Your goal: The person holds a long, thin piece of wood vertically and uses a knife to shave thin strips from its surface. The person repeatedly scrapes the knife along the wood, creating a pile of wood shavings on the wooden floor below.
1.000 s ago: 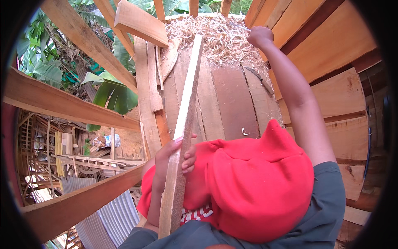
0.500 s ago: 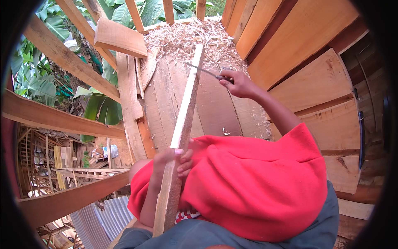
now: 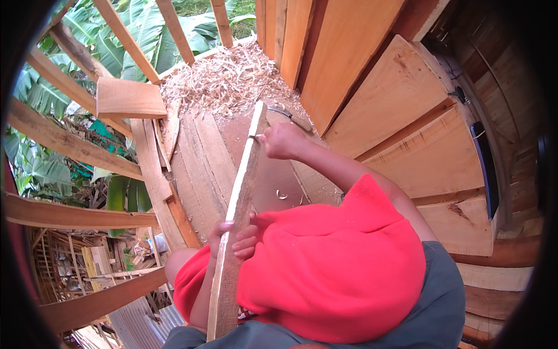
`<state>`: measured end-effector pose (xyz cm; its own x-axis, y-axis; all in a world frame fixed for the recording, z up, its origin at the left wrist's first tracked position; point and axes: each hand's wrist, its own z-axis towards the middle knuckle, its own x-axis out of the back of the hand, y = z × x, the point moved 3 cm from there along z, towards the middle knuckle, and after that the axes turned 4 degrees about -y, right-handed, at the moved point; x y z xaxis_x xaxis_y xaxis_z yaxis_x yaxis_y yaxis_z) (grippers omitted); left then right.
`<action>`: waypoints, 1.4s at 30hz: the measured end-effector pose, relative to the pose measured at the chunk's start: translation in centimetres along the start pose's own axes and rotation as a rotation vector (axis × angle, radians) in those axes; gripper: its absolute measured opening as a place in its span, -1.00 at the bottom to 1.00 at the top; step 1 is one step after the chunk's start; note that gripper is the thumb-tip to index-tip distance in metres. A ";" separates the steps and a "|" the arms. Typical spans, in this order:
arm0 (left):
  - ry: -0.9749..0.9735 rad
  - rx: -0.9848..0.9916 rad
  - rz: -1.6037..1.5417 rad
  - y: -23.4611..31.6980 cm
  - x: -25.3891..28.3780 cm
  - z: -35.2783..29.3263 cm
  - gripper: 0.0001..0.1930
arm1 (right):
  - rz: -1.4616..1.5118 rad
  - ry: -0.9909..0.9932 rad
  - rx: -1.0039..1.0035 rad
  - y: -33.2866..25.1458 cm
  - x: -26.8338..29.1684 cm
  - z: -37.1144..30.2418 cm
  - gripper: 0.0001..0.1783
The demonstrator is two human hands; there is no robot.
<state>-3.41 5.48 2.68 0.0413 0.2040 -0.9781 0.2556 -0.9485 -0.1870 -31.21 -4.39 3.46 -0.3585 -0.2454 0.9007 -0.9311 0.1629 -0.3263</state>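
A long squared wooden bar (image 3: 241, 174) slants away from my lap, its upper face pale and its side rougher and browner. Wrapped round its lower part is my left hand (image 3: 237, 239), thumb on top. My right hand (image 3: 283, 141) is closed beside the bar's far end. From that fist a short bit of the knife (image 3: 255, 136) shows against the pale face; most of the blade and handle is hidden. Just beyond the fist, a curved blade with a brown handle (image 3: 302, 123) lies on the floor planks.
Wood shavings (image 3: 226, 78) are heaped at the far end of the plank floor (image 3: 197, 157). A wooden block (image 3: 131, 98) rests by the slatted railing (image 3: 75, 145) on the left. Broad boards (image 3: 401, 104) line the right side. One curled shaving (image 3: 282, 195) lies near my red top.
My right hand has turned and drawn nearer along the bar; the knife blade, earlier stretched across it, is now mostly out of sight. The whole view has swung round. My left hand keeps its hold.
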 end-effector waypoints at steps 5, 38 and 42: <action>0.086 -0.009 0.044 1.7 -0.4 1.5 -0.44 | 0.113 -0.019 0.117 0.2 -1.4 -0.2 -0.46; 0.459 0.018 0.432 1.9 -2.5 7.7 -0.52 | 0.399 -0.024 -0.118 9.6 -3.7 4.1 -0.39; 0.478 0.002 0.461 1.7 -2.5 7.6 -0.52 | 0.402 -0.021 -0.109 9.6 -3.6 3.9 -0.38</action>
<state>-10.43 1.48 4.08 0.5699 -0.1385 -0.8099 0.1072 -0.9647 0.2404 -39.15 -5.69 -4.00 -0.6945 -0.1611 0.7013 -0.7046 0.3497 -0.6174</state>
